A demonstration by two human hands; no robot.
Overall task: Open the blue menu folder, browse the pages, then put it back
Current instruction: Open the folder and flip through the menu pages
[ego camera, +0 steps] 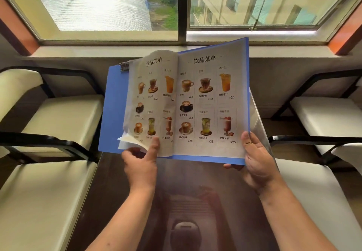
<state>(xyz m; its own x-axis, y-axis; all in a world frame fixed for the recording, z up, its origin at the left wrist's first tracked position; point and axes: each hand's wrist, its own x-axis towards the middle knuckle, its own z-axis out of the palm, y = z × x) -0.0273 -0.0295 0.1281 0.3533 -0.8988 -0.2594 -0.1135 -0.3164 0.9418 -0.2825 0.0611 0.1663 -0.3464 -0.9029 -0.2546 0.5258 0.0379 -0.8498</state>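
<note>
Bare left hand [140, 164]: thumb pressed on a curling left page, other fingers beneath. Bare right hand [256, 160]: fingers clamped on the lower right corner of the open blue plastic menu folder [114, 113], held tilted above the dark glossy table [195, 201]; cream-cushioned black-framed chairs [58, 117] flank it.

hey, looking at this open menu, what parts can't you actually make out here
- Head view: the left page's left prices, blurred by curl.
- Sheets under it, hidden by the left hand.
- The blue menu folder front cover, facing away.
- The right hand fingers, mostly behind the folder.
</note>
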